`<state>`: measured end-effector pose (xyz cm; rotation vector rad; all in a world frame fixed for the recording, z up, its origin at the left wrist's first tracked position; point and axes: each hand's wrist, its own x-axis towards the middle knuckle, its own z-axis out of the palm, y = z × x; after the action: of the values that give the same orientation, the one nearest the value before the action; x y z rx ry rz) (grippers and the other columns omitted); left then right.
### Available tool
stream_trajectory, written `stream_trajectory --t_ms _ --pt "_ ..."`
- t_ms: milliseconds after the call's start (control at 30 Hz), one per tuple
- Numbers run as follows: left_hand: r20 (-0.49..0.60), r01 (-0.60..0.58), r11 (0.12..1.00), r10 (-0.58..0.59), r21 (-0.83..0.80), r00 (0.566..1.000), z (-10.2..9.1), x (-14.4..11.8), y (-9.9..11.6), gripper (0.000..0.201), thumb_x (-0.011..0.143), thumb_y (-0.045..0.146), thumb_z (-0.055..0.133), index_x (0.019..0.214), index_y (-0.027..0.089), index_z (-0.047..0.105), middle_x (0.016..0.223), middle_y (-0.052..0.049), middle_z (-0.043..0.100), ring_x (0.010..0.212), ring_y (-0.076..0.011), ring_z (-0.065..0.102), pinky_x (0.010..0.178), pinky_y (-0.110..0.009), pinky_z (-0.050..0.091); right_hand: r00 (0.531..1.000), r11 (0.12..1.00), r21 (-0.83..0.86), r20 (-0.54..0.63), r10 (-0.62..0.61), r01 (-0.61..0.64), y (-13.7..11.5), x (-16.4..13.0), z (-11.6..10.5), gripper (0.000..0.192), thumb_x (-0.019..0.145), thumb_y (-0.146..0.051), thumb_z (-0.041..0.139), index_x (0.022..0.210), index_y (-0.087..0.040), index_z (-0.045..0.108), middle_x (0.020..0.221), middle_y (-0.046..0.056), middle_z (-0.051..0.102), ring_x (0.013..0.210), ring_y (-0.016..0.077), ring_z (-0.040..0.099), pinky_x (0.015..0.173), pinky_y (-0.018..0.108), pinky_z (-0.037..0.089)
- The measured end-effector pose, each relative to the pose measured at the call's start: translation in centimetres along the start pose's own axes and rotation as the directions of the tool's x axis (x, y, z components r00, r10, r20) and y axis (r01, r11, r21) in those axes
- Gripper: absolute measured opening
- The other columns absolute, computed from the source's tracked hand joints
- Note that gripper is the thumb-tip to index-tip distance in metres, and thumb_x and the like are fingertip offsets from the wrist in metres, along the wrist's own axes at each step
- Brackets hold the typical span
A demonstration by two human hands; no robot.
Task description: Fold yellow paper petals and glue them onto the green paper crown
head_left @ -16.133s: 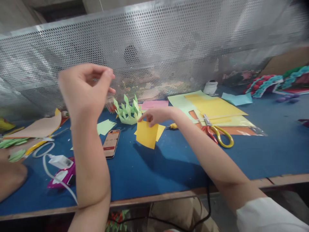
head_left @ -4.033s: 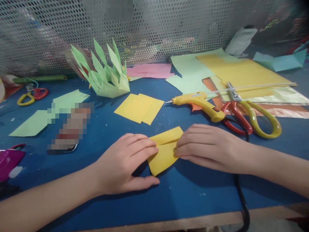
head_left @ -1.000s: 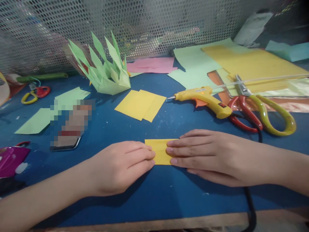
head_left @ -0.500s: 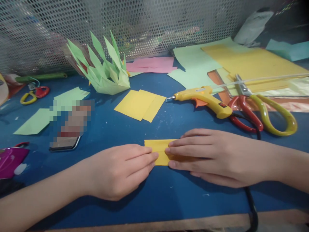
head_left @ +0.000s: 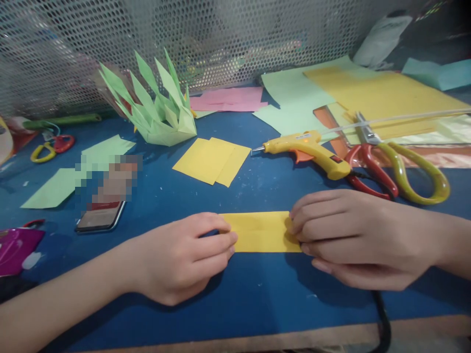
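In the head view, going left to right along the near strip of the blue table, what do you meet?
Magenta object → phone → left hand → folded yellow paper → right hand.

Blue table top (head_left: 257, 294) carrying a folded yellow strip (head_left: 261, 232), two yellow squares (head_left: 211, 160), glue gun (head_left: 309, 149), scissors (head_left: 401, 164), green paper crown (head_left: 154, 110), phone (head_left: 100, 220), pink sheets (head_left: 230, 98), loose green pieces (head_left: 55, 189), large yellow sheet (head_left: 382, 93); all lying flat, crown standing.
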<state>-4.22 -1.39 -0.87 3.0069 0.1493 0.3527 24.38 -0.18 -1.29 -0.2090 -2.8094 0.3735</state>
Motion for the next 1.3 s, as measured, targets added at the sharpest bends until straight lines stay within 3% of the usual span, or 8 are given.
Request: stream_trajectory --t_ms 167,333,467,600,800,1000,1133,1300 --pt "0.065 0.042 0.994 -0.036 -0.101 0.997 0.1 0.2 -0.4 0.022 0.082 0.012 0.042 0.087 0.013 0.063 0.097 -0.016 0.065 0.103 -0.0279 0.056 0.101 -0.045 0.046 0.997 0.986 0.167 -0.072 0.033 -0.020 0.3 0.5 0.6 0.016 0.088 -0.015 0.047 0.074 -0.019 0.054 0.080 0.006 0.056 0.083 0.0159 0.056 0.083 0.032 0.048" --pt "0.074 -0.001 0.995 0.008 -0.096 0.997 0.2 0.3 -0.5 0.018 0.080 0.012 0.043 0.084 0.014 0.060 0.111 -0.019 0.062 0.114 -0.0282 0.053 0.105 -0.046 0.043 0.998 0.993 0.110 -0.054 0.036 -0.030 0.0 1.2 1.3 0.010 0.088 -0.018 0.049 0.083 -0.016 0.057 0.104 0.013 0.056 0.104 0.0191 0.053 0.089 0.031 0.047" --pt "0.073 -0.031 0.995 0.038 -0.095 0.997 0.2 0.3 -0.5 0.019 0.080 0.010 0.041 0.080 0.012 0.060 0.121 -0.024 0.058 0.127 -0.0302 0.045 0.110 -0.049 0.036 0.999 0.996 0.077 0.008 0.041 -0.042 -0.2 1.4 1.5 0.017 0.090 -0.024 0.049 0.097 -0.016 0.062 0.124 0.015 0.051 0.121 0.0217 0.047 0.100 0.036 0.041" --pt "0.061 -0.012 0.994 0.019 -0.112 0.998 0.3 0.3 -0.6 0.021 0.082 0.012 0.042 0.086 0.011 0.063 0.125 -0.023 0.057 0.129 -0.0308 0.044 0.108 -0.047 0.039 0.997 0.998 0.045 0.060 0.046 -0.049 0.0 1.1 1.4 0.028 0.091 -0.027 0.049 0.116 -0.021 0.060 0.134 0.015 0.048 0.129 0.0226 0.042 0.102 0.038 0.041" --pt "0.060 -0.009 0.992 0.016 -0.122 0.998 0.4 0.1 -0.7 0.022 0.082 0.012 0.042 0.089 0.010 0.063 0.125 -0.024 0.058 0.130 -0.0304 0.042 0.107 -0.047 0.040 0.997 0.999 0.008 0.062 0.047 -0.047 0.1 1.2 1.3 0.039 0.092 -0.026 0.048 0.131 -0.017 0.052 0.138 0.013 0.049 0.130 0.0194 0.042 0.105 0.035 0.040" --pt "0.093 -0.026 0.998 0.032 -0.062 0.995 0.3 0.0 -0.6 0.028 0.083 0.012 0.043 0.099 0.006 0.064 0.127 -0.023 0.057 0.128 -0.0331 0.044 0.108 -0.047 0.038 0.996 0.998 -0.027 0.068 0.052 -0.050 -0.2 1.1 1.2 0.035 0.094 -0.026 0.046 0.125 -0.017 0.057 0.135 0.011 0.052 0.128 0.0181 0.045 0.105 0.034 0.039" --pt "0.115 -0.011 0.997 0.020 -0.073 0.993 0.0 0.1 -0.8 0.037 0.087 0.011 0.041 0.119 0.002 0.057 0.129 -0.019 0.056 0.127 -0.0286 0.046 0.110 -0.041 0.037 0.998 0.999 -0.011 0.045 0.046 -0.045 -0.1 0.9 0.8 0.032 0.092 -0.021 0.047 0.119 -0.015 0.062 0.129 0.012 0.058 0.123 0.0188 0.050 0.103 0.033 0.042" --pt "0.127 0.021 0.992 -0.005 -0.124 0.992 -0.3 0.0 -0.9 0.039 0.086 0.010 0.044 0.123 0.002 0.055 0.132 -0.016 0.054 0.130 -0.0270 0.043 0.111 -0.040 0.036 0.998 1.000 -0.005 0.056 0.016 -0.016 0.0 0.8 0.4 0.032 0.091 -0.018 0.046 0.116 -0.012 0.064 0.126 0.014 0.060 0.122 0.0207 0.052 0.102 0.033 0.044"
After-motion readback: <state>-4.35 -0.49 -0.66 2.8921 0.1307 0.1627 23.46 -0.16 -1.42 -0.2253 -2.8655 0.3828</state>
